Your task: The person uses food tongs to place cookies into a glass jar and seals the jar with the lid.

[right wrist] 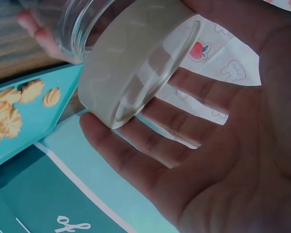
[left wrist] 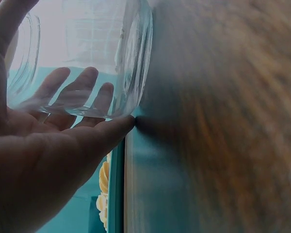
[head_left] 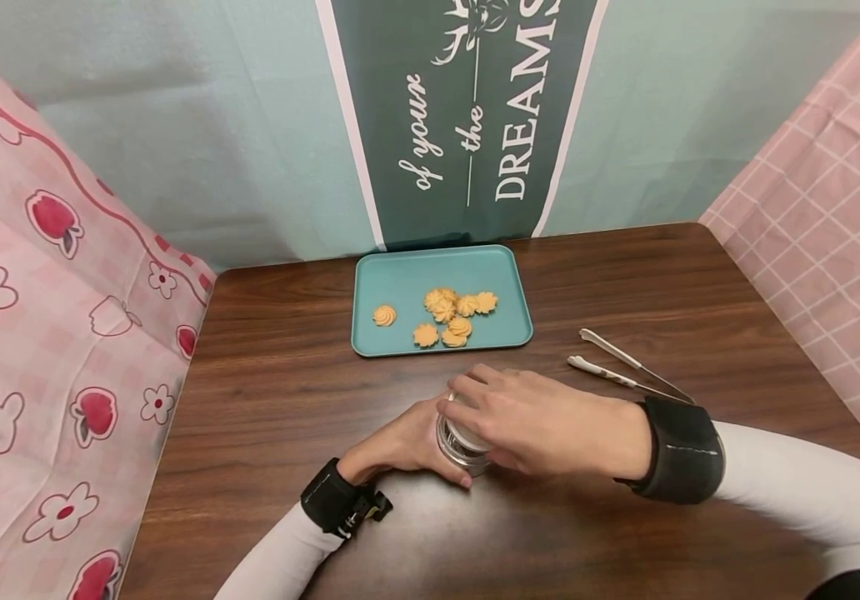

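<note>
My left hand (head_left: 415, 437) curls round the body of a clear glass jar (left wrist: 82, 46), which looks empty inside. Over its mouth, my right hand (head_left: 531, 421) grips a whitish lid (right wrist: 123, 63) by its side, with fingers (right wrist: 131, 160) and thumb on opposite edges. The lid sits at a slant against the jar's mouth, and part of the glass rim shows beside it in the right wrist view. From the head view, the hands hide most of the jar. Beyond them, a teal tray (head_left: 430, 271) bears several piped cookies (head_left: 442, 305).
Two slim utensils with white handles (head_left: 610, 347) lie to the right on the brown wooden table (head_left: 272, 358), their far ends partly behind the right wrist. A pink fruit-print cloth (head_left: 62, 333) hangs at left, a pink checked one (head_left: 835, 192) at right, and a green lettered cloth behind.
</note>
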Demonstrator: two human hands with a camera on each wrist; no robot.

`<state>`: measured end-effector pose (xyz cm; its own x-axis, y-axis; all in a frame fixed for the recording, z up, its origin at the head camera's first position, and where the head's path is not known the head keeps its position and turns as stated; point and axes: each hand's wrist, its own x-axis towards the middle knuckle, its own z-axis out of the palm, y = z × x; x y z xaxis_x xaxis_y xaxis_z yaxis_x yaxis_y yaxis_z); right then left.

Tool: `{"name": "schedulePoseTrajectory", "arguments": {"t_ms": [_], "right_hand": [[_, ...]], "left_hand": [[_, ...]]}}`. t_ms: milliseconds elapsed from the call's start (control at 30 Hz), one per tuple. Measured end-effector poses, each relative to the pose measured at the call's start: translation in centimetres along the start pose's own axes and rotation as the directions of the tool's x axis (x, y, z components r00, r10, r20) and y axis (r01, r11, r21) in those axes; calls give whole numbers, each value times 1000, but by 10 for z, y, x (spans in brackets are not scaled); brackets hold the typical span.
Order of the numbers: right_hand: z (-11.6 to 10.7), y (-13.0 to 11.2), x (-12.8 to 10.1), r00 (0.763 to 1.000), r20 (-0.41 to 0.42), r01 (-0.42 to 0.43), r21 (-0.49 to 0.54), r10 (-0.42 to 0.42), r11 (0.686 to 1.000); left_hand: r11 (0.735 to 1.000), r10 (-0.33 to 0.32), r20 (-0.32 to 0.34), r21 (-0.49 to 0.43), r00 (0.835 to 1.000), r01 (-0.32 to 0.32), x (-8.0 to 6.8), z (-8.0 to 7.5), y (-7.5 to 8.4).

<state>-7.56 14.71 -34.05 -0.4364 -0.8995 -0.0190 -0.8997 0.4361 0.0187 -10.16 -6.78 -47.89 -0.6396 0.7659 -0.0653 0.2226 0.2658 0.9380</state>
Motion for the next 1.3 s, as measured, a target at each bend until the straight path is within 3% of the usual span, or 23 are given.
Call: {"name": "schedulePoseTrajectory", "arguments": {"t_ms": [300,800,1300], "right_hand": [[-11,7,-8,999,-19,-32,18,33,999],[-21,24,-32,992,-10,-126,0,126,992],[-16,35,-52,979,-7,-203,10,203,979]], "left_hand": [[1000,-18,-17,14,1000,18,0,-2,2],[998,29,-11,60,1000,-28,2,-3,2],[999,31,-9,40,999,-30,1,-3,3]]}}
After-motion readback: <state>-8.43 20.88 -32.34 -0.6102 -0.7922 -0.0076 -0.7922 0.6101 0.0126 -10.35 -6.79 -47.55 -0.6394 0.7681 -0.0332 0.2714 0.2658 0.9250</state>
